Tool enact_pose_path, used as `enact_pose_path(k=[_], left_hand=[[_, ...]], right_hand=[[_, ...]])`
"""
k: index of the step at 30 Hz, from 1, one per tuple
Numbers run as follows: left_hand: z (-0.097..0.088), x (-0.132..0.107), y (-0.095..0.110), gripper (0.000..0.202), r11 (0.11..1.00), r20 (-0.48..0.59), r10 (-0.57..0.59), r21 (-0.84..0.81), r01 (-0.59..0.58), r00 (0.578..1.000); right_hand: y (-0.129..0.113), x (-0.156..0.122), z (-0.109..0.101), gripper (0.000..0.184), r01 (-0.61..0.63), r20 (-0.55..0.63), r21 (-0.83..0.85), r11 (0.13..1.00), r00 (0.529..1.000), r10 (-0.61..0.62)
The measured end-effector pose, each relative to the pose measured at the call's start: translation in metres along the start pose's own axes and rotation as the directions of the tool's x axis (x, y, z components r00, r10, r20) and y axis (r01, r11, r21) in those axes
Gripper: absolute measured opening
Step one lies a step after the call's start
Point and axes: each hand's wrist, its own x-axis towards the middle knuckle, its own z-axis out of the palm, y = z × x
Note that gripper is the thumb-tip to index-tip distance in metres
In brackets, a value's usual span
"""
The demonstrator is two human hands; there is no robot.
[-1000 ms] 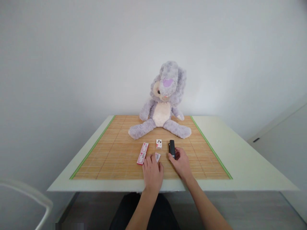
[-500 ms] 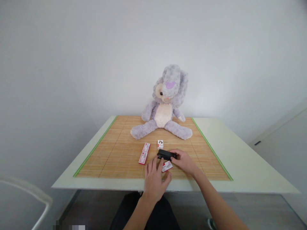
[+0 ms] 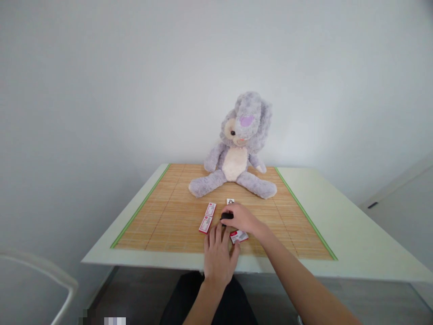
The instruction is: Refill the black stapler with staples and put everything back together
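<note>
right hand (image 3: 242, 219) clamped over black device (image 3: 226, 216), mid bamboo mat (image 3: 169, 216)
left hand (image 3: 219, 255) lies flat and open on the mat, thumb just beside a small red-white box (image 3: 238, 235) near the device.

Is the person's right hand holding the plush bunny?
No, the right hand closes over a small black object, while the plush bunny sits untouched farther back on the mat.
</note>
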Motion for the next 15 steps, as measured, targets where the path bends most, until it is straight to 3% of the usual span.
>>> enact_pose_path(k=[3, 6, 11, 15], left_hand=[[-0.001, 0.000, 0.000, 0.059, 1.000, -0.005, -0.001, -0.031, 0.001, 1.000], [-0.002, 0.000, 0.000, 0.062, 0.998, -0.013, 0.004, -0.055, -0.005, 1.000], [-0.004, 0.001, 0.000, 0.062, 0.998, -0.010, 0.008, -0.069, -0.008, 1.000], [-0.003, 0.001, 0.000, 0.065, 0.998, 0.000, 0.008, -0.056, -0.008, 1.000]], right_hand=[[-0.014, 0.012, -0.006, 0.008, 0.039, 0.032, -0.014, 0.999, 0.999, -0.039], [-0.023, 0.007, -0.030, 0.012, 0.054, 0.035, -0.007, 0.999, 0.998, -0.054], [-0.021, -0.028, -0.079, 0.024, -0.004, -0.034, 0.012, 1.000, 0.999, 0.004], [0.001, -0.063, -0.096, 0.028, -0.116, -0.166, 0.037, 0.993, 0.979, 0.120]])
